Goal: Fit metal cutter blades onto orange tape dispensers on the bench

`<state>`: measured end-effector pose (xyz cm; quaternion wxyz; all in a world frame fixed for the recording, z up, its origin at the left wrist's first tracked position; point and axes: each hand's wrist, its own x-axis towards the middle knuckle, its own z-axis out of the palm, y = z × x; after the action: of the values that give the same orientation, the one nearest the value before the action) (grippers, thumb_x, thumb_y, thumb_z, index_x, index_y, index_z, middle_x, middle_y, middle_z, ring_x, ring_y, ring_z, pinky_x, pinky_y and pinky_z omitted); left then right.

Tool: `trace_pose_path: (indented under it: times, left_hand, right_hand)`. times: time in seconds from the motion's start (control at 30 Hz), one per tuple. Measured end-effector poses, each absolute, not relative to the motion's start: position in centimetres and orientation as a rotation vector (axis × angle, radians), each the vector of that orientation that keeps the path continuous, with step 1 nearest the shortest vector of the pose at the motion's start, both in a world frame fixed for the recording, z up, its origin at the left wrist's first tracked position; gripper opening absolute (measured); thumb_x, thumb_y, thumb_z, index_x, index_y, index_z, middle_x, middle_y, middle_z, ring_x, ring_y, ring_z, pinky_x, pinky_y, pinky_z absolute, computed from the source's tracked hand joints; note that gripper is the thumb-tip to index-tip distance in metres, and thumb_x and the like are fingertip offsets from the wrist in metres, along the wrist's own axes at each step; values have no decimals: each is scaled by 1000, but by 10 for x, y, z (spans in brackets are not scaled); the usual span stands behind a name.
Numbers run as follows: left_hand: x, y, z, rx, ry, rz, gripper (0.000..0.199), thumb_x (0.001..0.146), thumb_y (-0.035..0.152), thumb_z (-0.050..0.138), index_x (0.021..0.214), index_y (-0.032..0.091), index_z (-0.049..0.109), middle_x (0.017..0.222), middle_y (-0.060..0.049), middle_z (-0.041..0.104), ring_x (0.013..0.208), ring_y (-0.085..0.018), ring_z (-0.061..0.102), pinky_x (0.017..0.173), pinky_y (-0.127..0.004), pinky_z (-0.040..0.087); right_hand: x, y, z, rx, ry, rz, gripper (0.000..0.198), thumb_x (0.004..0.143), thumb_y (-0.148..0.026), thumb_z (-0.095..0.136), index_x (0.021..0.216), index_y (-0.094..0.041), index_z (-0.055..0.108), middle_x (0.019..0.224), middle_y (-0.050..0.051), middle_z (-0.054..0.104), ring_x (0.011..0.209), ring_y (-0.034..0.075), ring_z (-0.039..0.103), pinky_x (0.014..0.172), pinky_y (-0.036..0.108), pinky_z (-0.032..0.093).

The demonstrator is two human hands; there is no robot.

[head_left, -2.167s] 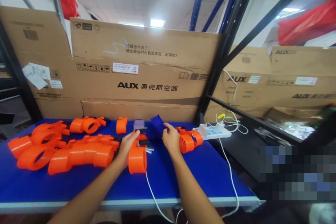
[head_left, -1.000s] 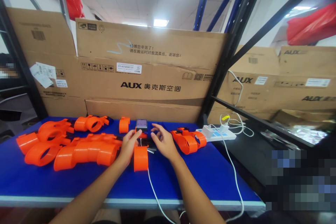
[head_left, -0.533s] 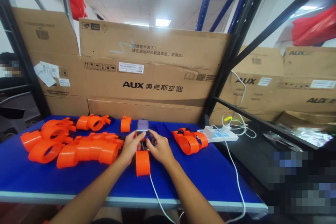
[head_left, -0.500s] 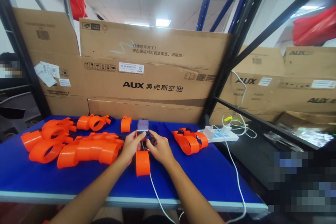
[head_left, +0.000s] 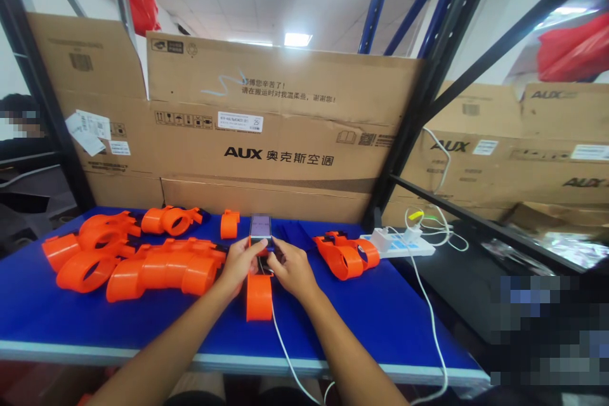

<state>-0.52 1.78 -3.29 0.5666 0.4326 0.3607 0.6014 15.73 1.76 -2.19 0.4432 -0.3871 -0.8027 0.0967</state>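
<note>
So both hands meet in the middle of the blue worktop (head_left: 380,323), right over one orange cuff piece. The left hand (head_left: 239,264) has its fingers curled in, fingertips pinching at the dark bit on top of the orange cuff (head_left: 259,296), and the right hand (head_left: 291,269) mirrors it from the other side, fingers bent and pressing on that same spot. Can't really tell what the small dark part between the fingertips is, it's mostly covered. The cuff itself sits on the worktop just below the hands, open end toward the camera, with a white cable (head_left: 285,355) running from it down over the front edge.

Just behind the fingertips a phone (head_left: 261,227) stands propped up with its screen lit. To the left there's a big orange elbow-shaped assembly (head_left: 162,271), nearly touching the left hand, and more orange ring parts (head_left: 90,247) beyond it. A small orange clip (head_left: 229,224) sits next to the phone. To the right, another orange ring pair (head_left: 347,256), then a white power strip (head_left: 399,243) with chargers plugged in. Big AUX cardboard boxes (head_left: 280,133) stand along the back.
</note>
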Motion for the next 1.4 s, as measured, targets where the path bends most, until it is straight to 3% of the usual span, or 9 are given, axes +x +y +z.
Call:
trace_pose_path:
  times: [0.27,0.43,0.7,0.97,1.13,1.4]
  left_hand:
    - [-9,14,-22,682,733,1350,35,71,44,84,75,18,61,45,5,50,37,-8,41,40,-21,33]
    - [-10,10,-12,524,699,1221,35,77,41,80,67,18,56,44,3,49,36,-8,42,37,-21,31]
    - [-8,4,-4,472,653,1176,28,82,36,77,73,17,59,50,1,58,40,-12,55,43,-22,45]
    - [-5,12,-20,602,732,1263,28,79,35,81,75,15,61,51,3,57,39,-8,48,40,-20,39]
    - [-6,12,-23,634,695,1210,31,78,38,82,78,15,61,52,2,58,41,-10,51,41,-20,39]
    - [-6,15,-26,639,676,1158,32,77,39,83,74,16,60,46,5,51,37,-7,44,38,-19,34]
  right_hand:
    - [160,19,-18,-1016,-2073,220,49,95,-40,58,142,-24,59,85,5,71,68,17,63,61,25,48]
    - [161,19,-19,-996,-2086,198,48,99,-40,54,144,-23,56,87,6,71,70,17,63,63,25,48]
    - [164,19,-21,-958,-2135,82,47,100,-35,50,144,-19,55,88,8,72,73,18,65,67,27,50]
    - [153,13,-28,-1250,-2135,-271,50,88,-24,56,137,-16,60,89,10,74,78,22,67,71,29,49]
    - [151,11,-27,-1292,-2124,-270,42,86,-26,58,127,-18,65,92,10,75,79,21,68,71,28,48]
    - [150,13,-33,-1159,-2118,-321,41,88,-24,54,124,-8,64,85,12,74,73,22,67,70,30,50]
